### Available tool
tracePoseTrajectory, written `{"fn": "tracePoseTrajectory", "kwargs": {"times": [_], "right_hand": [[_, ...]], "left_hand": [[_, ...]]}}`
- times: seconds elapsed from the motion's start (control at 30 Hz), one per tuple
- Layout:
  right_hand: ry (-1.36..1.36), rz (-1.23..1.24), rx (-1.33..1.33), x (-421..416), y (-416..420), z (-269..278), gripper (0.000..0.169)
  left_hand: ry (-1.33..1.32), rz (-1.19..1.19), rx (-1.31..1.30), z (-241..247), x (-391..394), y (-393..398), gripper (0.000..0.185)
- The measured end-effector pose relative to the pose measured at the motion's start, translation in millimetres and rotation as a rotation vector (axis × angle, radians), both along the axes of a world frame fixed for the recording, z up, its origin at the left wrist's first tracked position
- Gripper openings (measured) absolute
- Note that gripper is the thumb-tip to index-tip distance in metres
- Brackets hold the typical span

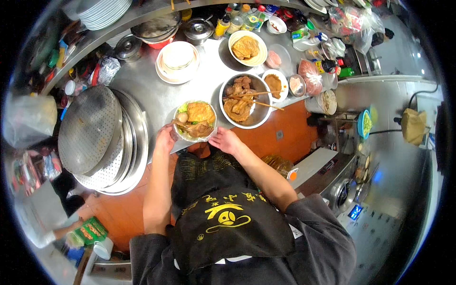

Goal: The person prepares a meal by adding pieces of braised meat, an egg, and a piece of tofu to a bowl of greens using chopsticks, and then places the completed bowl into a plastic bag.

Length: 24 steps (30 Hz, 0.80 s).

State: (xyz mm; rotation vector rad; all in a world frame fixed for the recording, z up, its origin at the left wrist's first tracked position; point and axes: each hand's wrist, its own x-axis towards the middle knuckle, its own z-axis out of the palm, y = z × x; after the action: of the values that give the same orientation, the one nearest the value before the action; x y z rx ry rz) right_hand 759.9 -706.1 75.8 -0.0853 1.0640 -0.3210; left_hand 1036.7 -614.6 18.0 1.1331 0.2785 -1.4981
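My left hand (166, 138) and my right hand (225, 140) hold a round bowl (188, 139) from opposite sides, at the front edge of the steel table (153, 92). In it lie a golden fried piece that looks like tofu or egg (201, 112), a browned drumstick (197, 129), a pale egg-like ball (182, 117) and green lettuce (183, 108). Just beyond my right hand stands a large metal basin (262, 114) with braised meat (238, 107) inside. Two wooden chopsticks (254, 94) rest across its rim. The fingers' undersides are hidden.
Stacked perforated steel trays (89, 131) stand left. Farther back are stacked white bowls (177, 57), a bowl of fried pieces (245, 48), a plate of brown sauce (273, 87) and sauce bottles (221, 26). A person's arm (66, 229) holds a green package (91, 231) at lower left.
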Motion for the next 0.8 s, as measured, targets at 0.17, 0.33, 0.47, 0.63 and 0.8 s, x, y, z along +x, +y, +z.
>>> {"fn": "tracePoseTrajectory", "kwargs": {"times": [0.17, 0.33, 0.47, 0.63, 0.8], "right_hand": [[0.335, -0.214, -0.309, 14.3, 11.8, 6.7, 0.017], [0.389, -0.193, -0.604, 24.6, -5.6, 60.8, 0.006], [0.330, -0.230, -0.582, 41.7, -25.2, 85.7, 0.005], [0.371, 0.001, -0.805, 48.4, -29.0, 95.8, 0.017], [0.092, 0.092, -0.870, 51.5, -45.9, 150.5, 0.036]], "left_hand": [[-0.116, -0.012, 0.101, 72.4, 10.2, 13.1, 0.018], [-0.230, -0.122, 0.126, 96.8, 27.0, 3.5, 0.015], [-0.282, -0.070, -0.002, 131.5, 31.6, -16.0, 0.013], [-0.375, -0.065, -0.133, 185.3, -8.8, -10.8, 0.014], [-0.543, -0.146, 0.063, 159.5, -17.8, 29.8, 0.015]]}}
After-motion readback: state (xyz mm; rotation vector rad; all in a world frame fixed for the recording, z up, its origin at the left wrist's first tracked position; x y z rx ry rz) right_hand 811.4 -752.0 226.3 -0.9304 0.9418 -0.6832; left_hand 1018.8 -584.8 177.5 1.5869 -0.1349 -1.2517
